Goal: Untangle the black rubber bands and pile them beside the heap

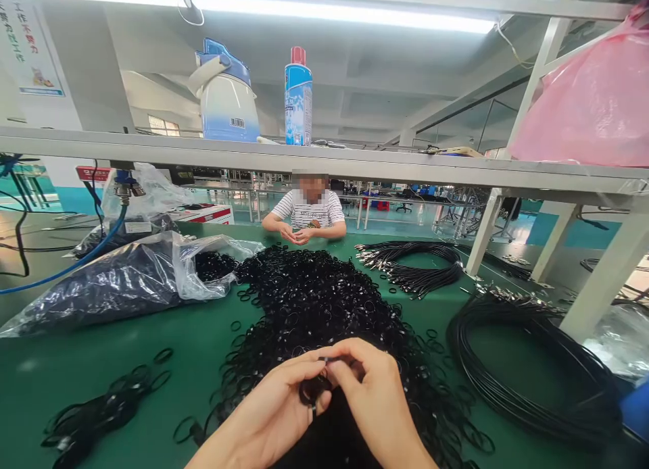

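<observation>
Leftward, an open clear bag [126, 278] of black rings [213, 263] beside the heap [324, 300].

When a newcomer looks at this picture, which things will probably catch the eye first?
Probably the big heap of black rings, spread down the middle of the green table, with the left hand and right hand holding some rings above its near part. Next may come the bulging pink bag on the shelf at the picture's right, and, on that shelf left of centre, a blue-and-white jug and a red-capped spray can.
</observation>
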`<state>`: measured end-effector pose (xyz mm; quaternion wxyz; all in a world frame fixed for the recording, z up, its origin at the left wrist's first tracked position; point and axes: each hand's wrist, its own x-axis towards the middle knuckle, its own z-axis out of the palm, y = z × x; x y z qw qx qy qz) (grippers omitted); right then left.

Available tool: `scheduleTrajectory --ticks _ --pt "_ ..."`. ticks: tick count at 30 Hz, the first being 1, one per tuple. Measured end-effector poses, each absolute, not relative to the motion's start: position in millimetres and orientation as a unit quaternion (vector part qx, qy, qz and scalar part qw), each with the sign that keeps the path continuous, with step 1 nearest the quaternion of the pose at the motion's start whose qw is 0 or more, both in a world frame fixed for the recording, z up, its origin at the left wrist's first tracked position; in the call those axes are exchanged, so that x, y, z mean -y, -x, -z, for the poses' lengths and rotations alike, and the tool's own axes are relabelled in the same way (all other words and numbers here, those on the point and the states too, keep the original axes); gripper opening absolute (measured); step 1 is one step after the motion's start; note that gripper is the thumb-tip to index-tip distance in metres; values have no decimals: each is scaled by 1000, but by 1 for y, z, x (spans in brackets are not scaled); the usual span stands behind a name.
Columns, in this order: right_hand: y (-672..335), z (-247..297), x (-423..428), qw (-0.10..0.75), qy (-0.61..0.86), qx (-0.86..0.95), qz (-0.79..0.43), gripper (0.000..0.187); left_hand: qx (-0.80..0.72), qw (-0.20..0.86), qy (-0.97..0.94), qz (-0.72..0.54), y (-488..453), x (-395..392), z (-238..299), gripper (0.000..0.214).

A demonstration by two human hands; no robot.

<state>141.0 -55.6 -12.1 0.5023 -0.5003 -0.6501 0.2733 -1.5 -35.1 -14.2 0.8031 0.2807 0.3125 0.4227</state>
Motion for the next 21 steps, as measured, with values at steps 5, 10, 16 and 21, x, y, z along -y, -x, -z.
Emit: scheduleTrajectory --ticks 5,10,16,21 --pt "-148 13 56 477 494 686 -240 26 -325 809 -212 -442 4 32 12 15" --pt "-142 22 56 438 495 719 -212 31 -319 814 -217 -434 4 33 15 17" --pt "-158 21 46 470 529 657 -260 25 -355 799 -205 -440 6 35 12 37" --pt "-166 24 45 468 528 698 -124 38 -359 798 -206 -438 8 35 11 42"
